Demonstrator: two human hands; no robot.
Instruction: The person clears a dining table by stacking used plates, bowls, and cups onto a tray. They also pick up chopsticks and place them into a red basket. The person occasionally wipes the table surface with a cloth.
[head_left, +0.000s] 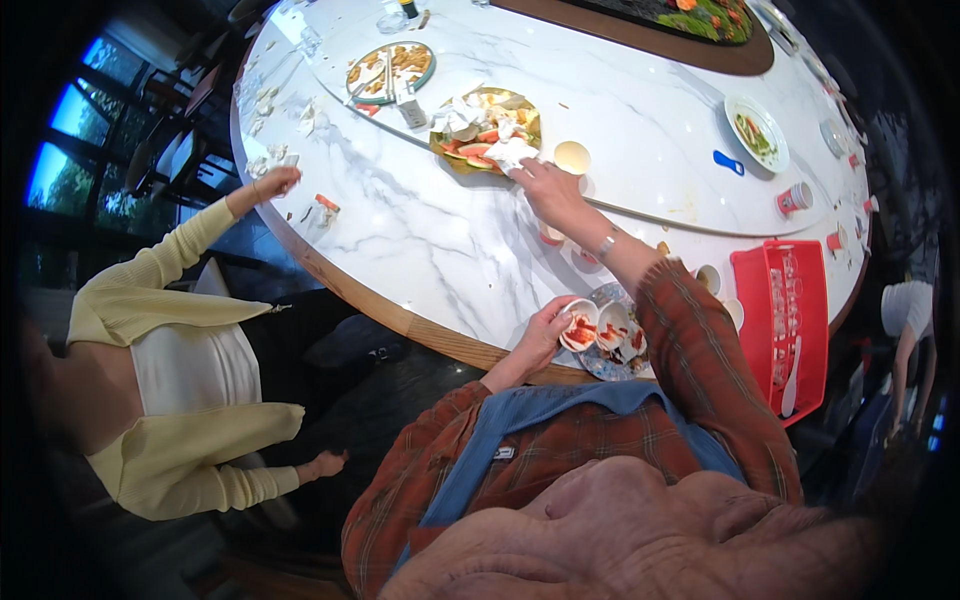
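My left hand (541, 334) grips a small white bowl (580, 325) with red sauce smears, low over the table's near edge. Beside it another smeared white bowl (613, 325) rests over a patterned plate (600, 364) of scraps. My right hand (546, 187) reaches forward to the near edge of a plate (486, 171) heaped with watermelon rinds (476, 150) and crumpled napkins (459, 114). Its fingertips are at a white napkin (512, 152); whether they grip it cannot be told. A cream-coloured bowl (572, 157) stands just right of that hand.
A red plastic bin (817, 330) with a white spatula stands at the right. Further off are a plate of leftovers (429, 73), a white oval dish (780, 142), a blue-handled item (728, 163) and paper cups (793, 199). At the left, another person's hand (277, 184) is over crumpled tissues.
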